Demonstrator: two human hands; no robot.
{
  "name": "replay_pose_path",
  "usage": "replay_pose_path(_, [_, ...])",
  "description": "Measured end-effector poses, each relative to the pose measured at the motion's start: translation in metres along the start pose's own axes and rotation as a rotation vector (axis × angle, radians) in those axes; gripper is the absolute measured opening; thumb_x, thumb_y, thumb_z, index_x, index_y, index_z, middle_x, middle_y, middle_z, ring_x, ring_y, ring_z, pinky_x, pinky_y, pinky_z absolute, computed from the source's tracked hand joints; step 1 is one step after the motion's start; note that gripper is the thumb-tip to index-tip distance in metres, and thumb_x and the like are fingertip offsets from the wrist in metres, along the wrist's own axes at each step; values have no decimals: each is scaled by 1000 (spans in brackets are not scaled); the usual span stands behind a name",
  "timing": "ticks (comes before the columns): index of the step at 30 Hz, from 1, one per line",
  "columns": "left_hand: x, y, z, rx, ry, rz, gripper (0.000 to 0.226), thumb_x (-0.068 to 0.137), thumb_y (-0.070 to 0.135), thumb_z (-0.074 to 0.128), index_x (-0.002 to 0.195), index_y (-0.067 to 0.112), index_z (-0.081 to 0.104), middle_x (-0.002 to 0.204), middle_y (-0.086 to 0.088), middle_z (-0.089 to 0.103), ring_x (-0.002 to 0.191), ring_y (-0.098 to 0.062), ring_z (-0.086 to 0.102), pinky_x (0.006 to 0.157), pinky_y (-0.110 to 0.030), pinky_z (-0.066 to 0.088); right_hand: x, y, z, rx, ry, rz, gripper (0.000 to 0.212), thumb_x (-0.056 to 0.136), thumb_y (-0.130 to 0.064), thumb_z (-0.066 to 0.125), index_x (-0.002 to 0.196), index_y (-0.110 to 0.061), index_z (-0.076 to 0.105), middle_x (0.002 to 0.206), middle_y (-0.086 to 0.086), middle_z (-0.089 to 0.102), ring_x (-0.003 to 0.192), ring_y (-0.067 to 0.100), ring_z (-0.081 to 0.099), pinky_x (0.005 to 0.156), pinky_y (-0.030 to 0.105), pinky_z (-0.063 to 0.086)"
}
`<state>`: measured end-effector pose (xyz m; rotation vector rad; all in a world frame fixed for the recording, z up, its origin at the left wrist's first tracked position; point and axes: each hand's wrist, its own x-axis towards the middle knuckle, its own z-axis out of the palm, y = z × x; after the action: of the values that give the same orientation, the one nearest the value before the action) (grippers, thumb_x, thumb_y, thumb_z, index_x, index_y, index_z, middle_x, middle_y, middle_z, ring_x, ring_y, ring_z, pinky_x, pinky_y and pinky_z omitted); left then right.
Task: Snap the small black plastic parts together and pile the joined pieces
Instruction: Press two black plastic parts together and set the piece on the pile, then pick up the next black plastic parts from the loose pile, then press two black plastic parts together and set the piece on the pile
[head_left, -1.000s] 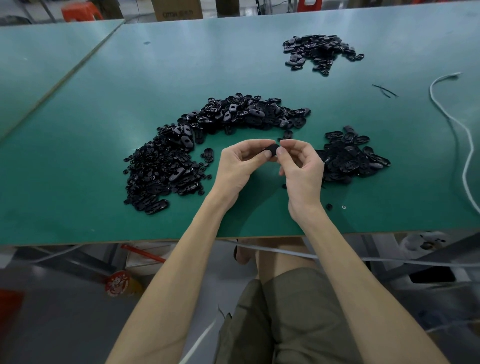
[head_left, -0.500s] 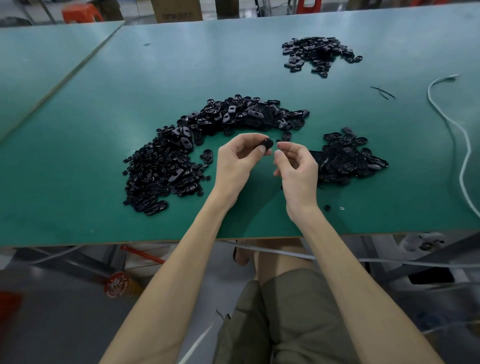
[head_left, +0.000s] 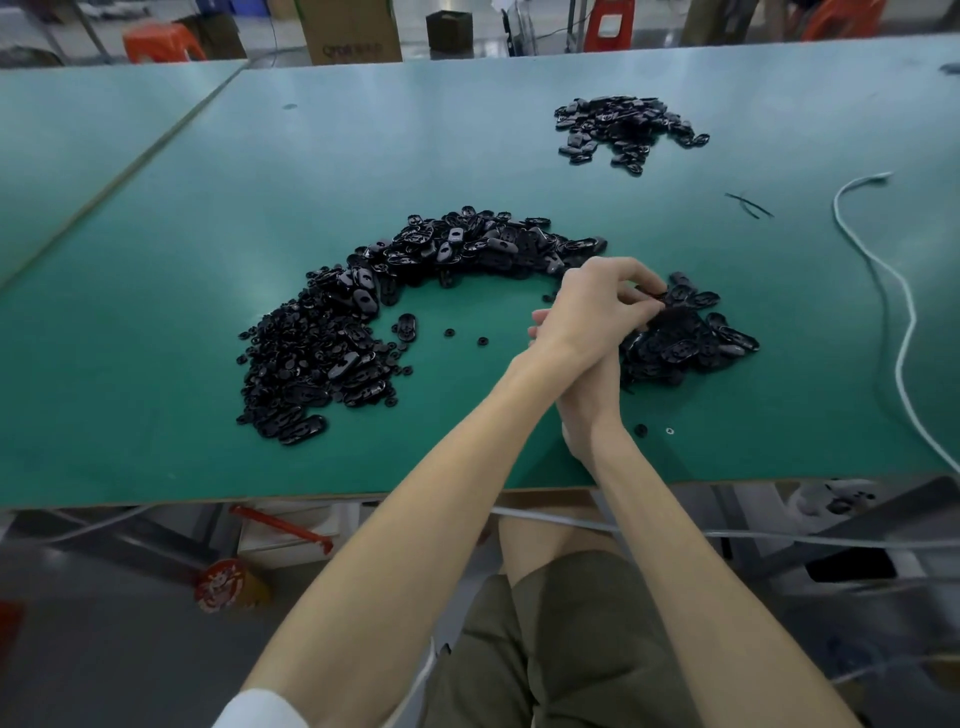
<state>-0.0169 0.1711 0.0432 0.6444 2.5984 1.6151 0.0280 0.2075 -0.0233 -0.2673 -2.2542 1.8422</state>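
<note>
Black part (head_left: 653, 294) pinched by left hand (head_left: 592, 306) fingers, over pile (head_left: 691, 348), right hand (head_left: 589, 400) unclear

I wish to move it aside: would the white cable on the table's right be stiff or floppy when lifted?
Probably floppy: the white cable lies in loose curves. Likely light, being thin. It runs off the table edge, so its hidden part may drag.

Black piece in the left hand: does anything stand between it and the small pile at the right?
Nothing visible does. The left hand pinches the black piece at the edge of the small pile. The right hand lies under the left wrist, out of the way.
</note>
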Motion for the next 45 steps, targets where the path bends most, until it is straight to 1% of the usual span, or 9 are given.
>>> replay_pose_path(4, [-2, -6, -11, 28, -55, 42, 24, 97, 2, 64, 110, 13, 80, 106, 2, 79, 103, -6, 72, 100, -21, 53, -1, -15, -1, 13, 123, -58, 22, 110, -6, 35, 121, -8, 54, 93, 3, 55, 88, 12, 53, 88, 31, 39])
replay_pose_path(9, [-9, -17, -26, -74, -120, 65, 30, 96, -9, 57, 113, 5, 77, 110, -4, 78, 105, -9, 74, 103, -30, 54, -2, -16, 10, 211, 27, -7, 34, 97, 9, 47, 88, -22, 59, 87, 0, 62, 87, 18, 57, 74, 34, 48])
replay_pose_path(13, [-16, -22, -38, -104, -7, 38, 35, 96, -12, 52, 114, 7, 75, 111, -5, 77, 108, -13, 72, 100, -31, 56, 0, -11, 6, 171, 19, -24, 14, 90, 6, 54, 84, -4, 64, 74, 6, 64, 71, 18, 53, 65, 38, 42])
replay_pose_path(15, [-19, -28, -52, -80, 115, -22, 38, 95, -12, 48, 110, 9, 76, 109, -1, 77, 103, -12, 73, 92, -30, 58, 0, -12, 6, 189, 25, -18, 17, 96, 1, 59, 89, -11, 70, 74, -2, 68, 66, 11, 56, 63, 33, 46])
replay_pose_path(20, [-27, -56, -103, 416, 253, -278, 43, 89, -12, 49, 117, 11, 73, 121, -7, 72, 113, -20, 65, 105, -35, 49, 2, -10, 7, 216, 47, -17, 21, 98, 0, 62, 95, -19, 72, 87, -1, 75, 77, 3, 69, 69, 24, 56])
replay_pose_path(25, [-37, -74, -126, 859, 208, -568, 19, 100, 2, 54, 118, 1, 57, 135, -25, 51, 124, -40, 48, 102, -45, 41, 1, -11, 6, 227, 40, -23, 21, 98, 0, 62, 95, -19, 71, 86, 0, 73, 74, 2, 67, 66, 20, 54])
replay_pose_path(32, [-42, -74, -122, 598, 329, -395, 18, 96, 4, 66, 110, 10, 75, 110, -9, 75, 104, -28, 69, 97, -42, 54, 1, -10, 7, 217, 36, -27, 19, 99, 0, 62, 96, -18, 71, 86, -1, 73, 74, 2, 67, 66, 21, 54])
replay_pose_path(37, [-43, -54, -106, 23, 237, -276, 12, 86, 10, 82, 97, 12, 77, 81, -2, 77, 65, -3, 68, 63, -16, 47, 2, -8, 8, 224, 27, -50, 14, 100, -7, 63, 99, -17, 72, 89, 1, 75, 78, 6, 68, 66, 21, 53])
replay_pose_path(45, [-45, -46, -87, -427, 184, -184, 14, 89, 11, 78, 102, 5, 77, 81, 1, 76, 77, -4, 65, 70, -12, 45, 1, -9, 9, 253, -49, -49, 27, 110, -27, 51, 108, -10, 72, 91, 3, 80, 73, 14, 71, 59, 26, 54])
